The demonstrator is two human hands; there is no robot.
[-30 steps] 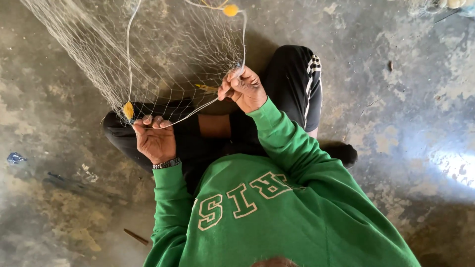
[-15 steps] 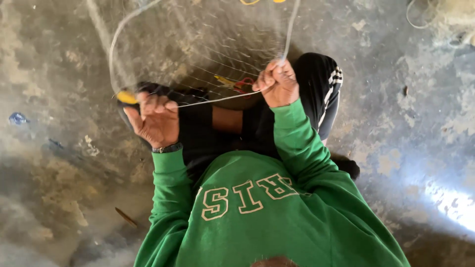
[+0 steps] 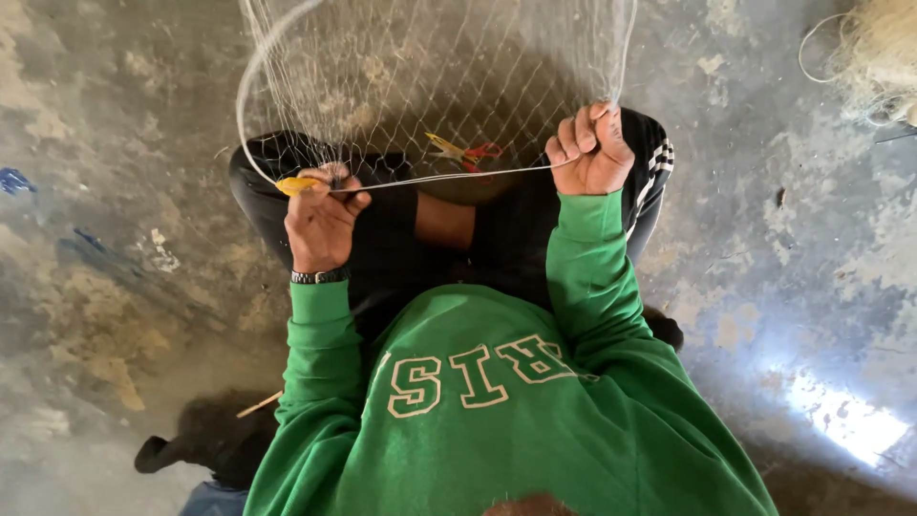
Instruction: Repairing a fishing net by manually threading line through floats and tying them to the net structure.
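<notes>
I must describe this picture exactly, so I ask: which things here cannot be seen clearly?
- Net: cut off by the top edge of the head view.
- Small red and yellow thing on the lap: too small to identify behind the mesh.
- Yellow piece: partly covered by the left hand.
- Pale bundle: cut by the right edge.
- Right hand: its grip on the cord is hidden by the fingers.

pale whitish see-through fishing net (image 3: pixel 430 67) with a diamond mesh pattern fills the top middle of the frame, edged by a thin white cord (image 3: pixel 458 177). small yellow plastic float (image 3: pixel 296 184) sits left of centre. yellow and red bits (image 3: pixel 463 151) show through the mesh near the middle. bright green sweatshirt (image 3: pixel 516 420) with cream outlined block letters takes the bottom. black trousers with white side stripes (image 3: pixel 659 158) at right. mottled grey concrete floor (image 3: pixel 115 191) has tan patches and blue flecks at left.
</notes>
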